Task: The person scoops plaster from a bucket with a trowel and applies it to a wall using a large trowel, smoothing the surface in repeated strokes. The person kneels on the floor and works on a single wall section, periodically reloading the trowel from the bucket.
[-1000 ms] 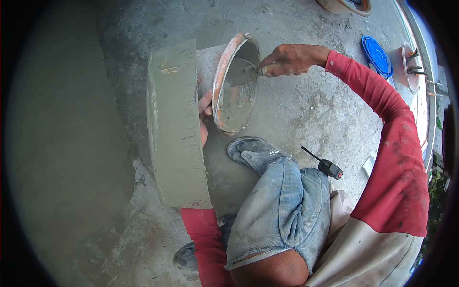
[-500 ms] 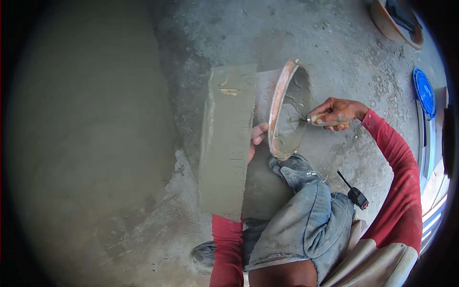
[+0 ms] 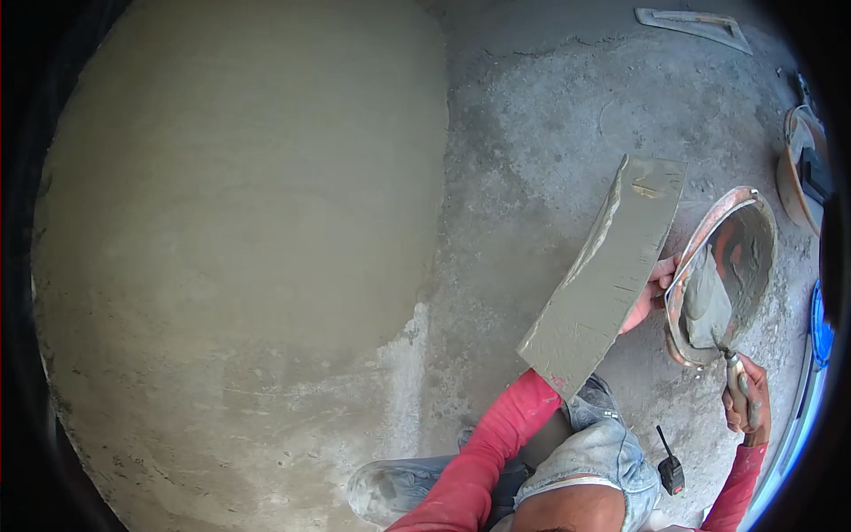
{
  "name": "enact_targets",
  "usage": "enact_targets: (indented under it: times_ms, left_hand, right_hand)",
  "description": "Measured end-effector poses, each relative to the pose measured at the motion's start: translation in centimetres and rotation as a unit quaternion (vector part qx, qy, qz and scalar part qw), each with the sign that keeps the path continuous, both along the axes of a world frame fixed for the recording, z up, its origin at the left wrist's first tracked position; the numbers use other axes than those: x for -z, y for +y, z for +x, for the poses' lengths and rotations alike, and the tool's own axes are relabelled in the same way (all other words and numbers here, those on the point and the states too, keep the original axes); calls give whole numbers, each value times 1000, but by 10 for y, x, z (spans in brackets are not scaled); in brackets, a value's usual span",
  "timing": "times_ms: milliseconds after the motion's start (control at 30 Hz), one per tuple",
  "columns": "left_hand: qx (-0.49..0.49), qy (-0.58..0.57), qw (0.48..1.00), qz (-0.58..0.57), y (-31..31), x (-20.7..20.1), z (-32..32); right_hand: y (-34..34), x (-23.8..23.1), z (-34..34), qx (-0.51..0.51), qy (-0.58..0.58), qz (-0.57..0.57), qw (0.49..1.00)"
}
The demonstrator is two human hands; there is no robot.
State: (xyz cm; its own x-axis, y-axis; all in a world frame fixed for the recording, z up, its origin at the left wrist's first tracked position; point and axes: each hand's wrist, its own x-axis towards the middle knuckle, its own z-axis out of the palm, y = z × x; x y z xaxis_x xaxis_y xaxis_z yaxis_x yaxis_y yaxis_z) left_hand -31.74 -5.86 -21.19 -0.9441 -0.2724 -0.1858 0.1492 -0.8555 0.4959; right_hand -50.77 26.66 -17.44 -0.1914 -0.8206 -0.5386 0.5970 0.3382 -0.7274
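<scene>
A long rectangular plastering float, its face smeared with grey mortar, slants across the view in front of my left forearm. My left hand is partly hidden behind it, fingers curled past its right edge close to the bucket's rim; its grip on the back does not show. A tilted orange bucket stands to the right with wet mortar along its inside. My right hand is closed round the handle of a pointed trowel, whose mortar-covered blade lies inside the bucket mouth.
A broad, smooth mortar-coated surface fills the left. Rough grey concrete lies beside it. A frame-shaped tool is at the far right, above a second bucket. A blue lid and a black radio are nearer.
The view has shifted left, showing more of the coated surface. The float has tilted to the right at its top. The trowel has swung from sideways to pointing away, its blade still in the bucket.
</scene>
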Motion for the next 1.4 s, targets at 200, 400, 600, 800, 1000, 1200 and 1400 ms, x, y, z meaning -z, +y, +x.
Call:
enact_targets:
  times_ms: [200,400,600,800,1000,1200,1400]
  left_hand:
    - [-84,51,993,-67,4,22,-32]
    - [-123,88,989,-6,-33,57,39]
    - [-243,22,944,-220,-45,-8,14]
    - [-209,104,932,-279,-57,-59,-11]
    - [-365,83,817,-439,-41,-89,-18]
    - [-493,72,767,-405,-10,-107,-33]
    - [-522,12,701,-487,-58,-84,-22]
  right_hand:
    - [16,-84,-25,139,84,47,986]
    - [-26,-121,-11,164,23,-9,986]
    - [-51,-167,2,101,120,-54,986]
    - [-109,-246,54,-13,545,17,838]
    - [-130,-226,93,6,880,-79,468]
    - [-163,-91,104,148,838,-159,501]
    - [-99,-58,111,78,818,-170,543]
